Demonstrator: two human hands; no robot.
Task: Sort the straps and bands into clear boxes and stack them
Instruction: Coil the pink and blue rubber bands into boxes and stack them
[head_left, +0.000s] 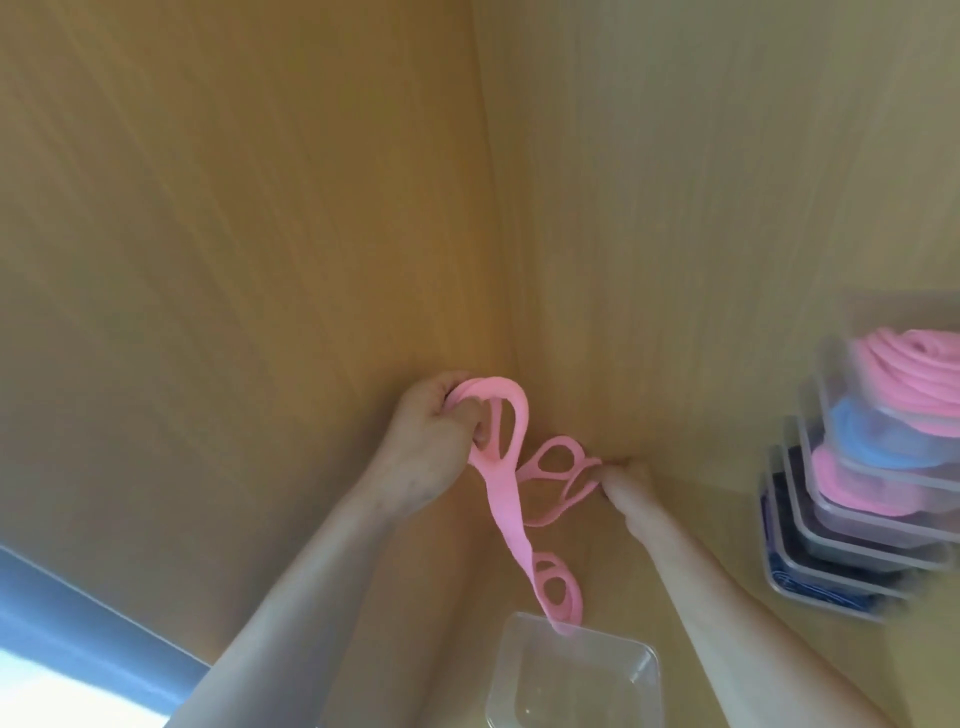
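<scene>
A long pink band (506, 512) with several oval loops hangs between my hands above the wooden surface. My left hand (434, 436) grips its upper coils, fingers curled round them. My right hand (626, 486) pinches another loop of the same band lower to the right. The band's free end dangles down to the rim of an empty clear box (571, 675) near the bottom centre.
At the right stands a leaning stack of clear boxes (852, 499) holding pink, blue and dark bands, the top one with a coiled pink band (914, 379). A wooden wall (208, 234) rises behind. A blue edge (78, 613) shows at the lower left.
</scene>
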